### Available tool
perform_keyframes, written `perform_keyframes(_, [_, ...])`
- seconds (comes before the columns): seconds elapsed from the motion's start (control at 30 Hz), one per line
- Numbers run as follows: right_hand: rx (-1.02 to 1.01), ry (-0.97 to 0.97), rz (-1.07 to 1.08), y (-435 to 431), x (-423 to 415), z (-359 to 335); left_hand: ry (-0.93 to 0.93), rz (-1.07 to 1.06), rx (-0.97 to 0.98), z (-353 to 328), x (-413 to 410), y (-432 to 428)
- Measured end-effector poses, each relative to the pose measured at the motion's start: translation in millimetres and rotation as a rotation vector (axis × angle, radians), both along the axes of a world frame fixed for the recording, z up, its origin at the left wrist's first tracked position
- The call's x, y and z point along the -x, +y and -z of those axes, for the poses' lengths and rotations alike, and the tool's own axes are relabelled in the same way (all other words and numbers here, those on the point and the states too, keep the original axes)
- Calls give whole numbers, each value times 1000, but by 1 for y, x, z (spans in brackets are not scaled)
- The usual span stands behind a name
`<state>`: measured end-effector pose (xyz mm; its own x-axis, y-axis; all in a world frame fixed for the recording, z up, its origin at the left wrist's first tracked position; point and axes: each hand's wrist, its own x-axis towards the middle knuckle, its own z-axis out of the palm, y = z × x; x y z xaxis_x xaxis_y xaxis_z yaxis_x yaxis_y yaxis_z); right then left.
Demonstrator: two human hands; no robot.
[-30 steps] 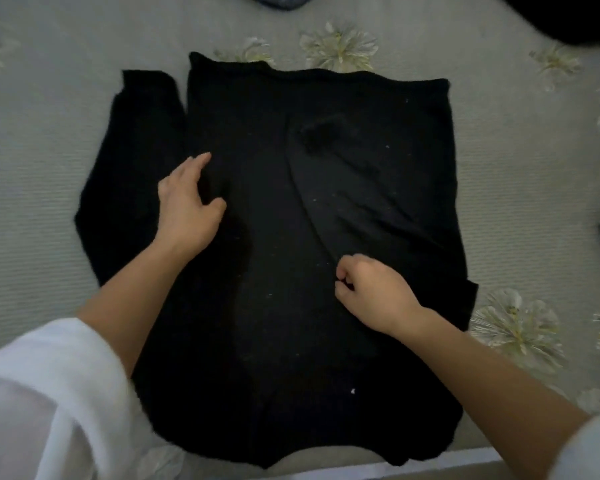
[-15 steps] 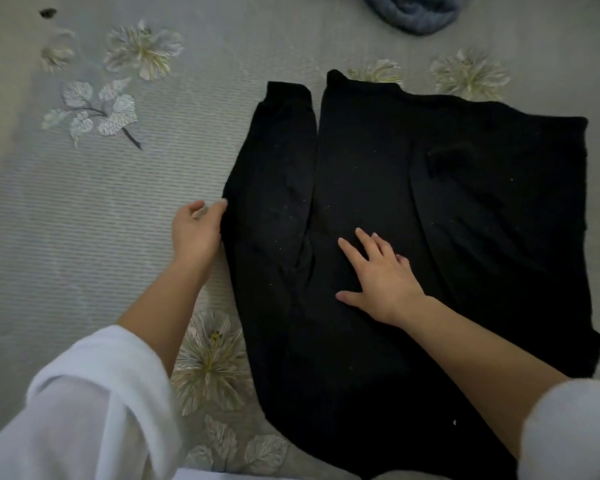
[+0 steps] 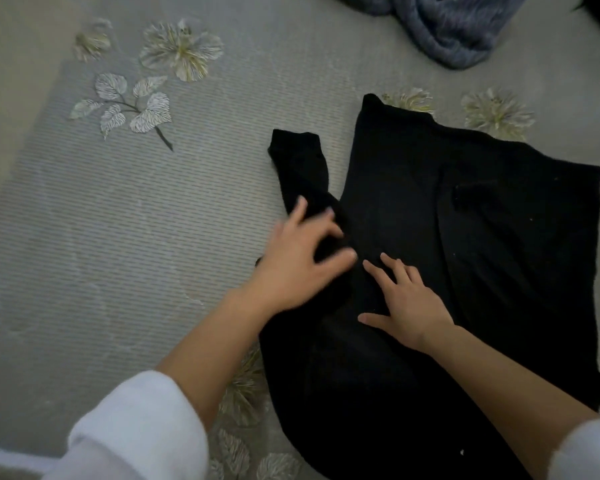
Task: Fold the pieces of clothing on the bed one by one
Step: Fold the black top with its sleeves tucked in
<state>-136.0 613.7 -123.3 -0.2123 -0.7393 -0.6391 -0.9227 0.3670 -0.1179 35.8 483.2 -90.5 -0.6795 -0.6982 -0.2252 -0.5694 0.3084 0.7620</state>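
Since half a second back: left hand (image 3: 298, 261) has crossed from the outer edge of the sleeve (image 3: 298, 164) inward, toward the body of the black garment (image 3: 482, 254). The lower sleeve now lies bunched against the body, where before it lay straight alongside. Right hand (image 3: 413, 306) has kept its place

Left hand: motion-blurred. Fingers half curled, thumb opposed, with a dark bunch of sleeve cloth between thumb and fingers. It grips the sleeve about midway down its length

Right hand: flat, palm down on the garment body just right of the left hand. Fingers straight and spread, thumb out to the side, pressing the cloth and holding nothing. The thumb of the left hand and the forefinger of the right are close but apart

Black garment: spread flat on the bed cover (image 3: 136, 237), right of centre, its near hem toward the person. The sleeve cuff points away up the bed, apart from the body; a wedge of cover shows between them

Bed cover: pale grey, ribbed, printed with flowers and leaves

Blue-grey garment (image 3: 454, 32): crumpled at the far edge, well apart from the black one

Both forearms bare, with a white cuff (image 3: 136, 431) on the left arm and another (image 3: 589, 452) on the right
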Motion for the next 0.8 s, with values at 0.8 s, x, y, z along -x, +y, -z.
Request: perform_keyframes(0.8, [273, 6, 83, -183, -64, -5, 215, -517, -606, 29, -34, 42])
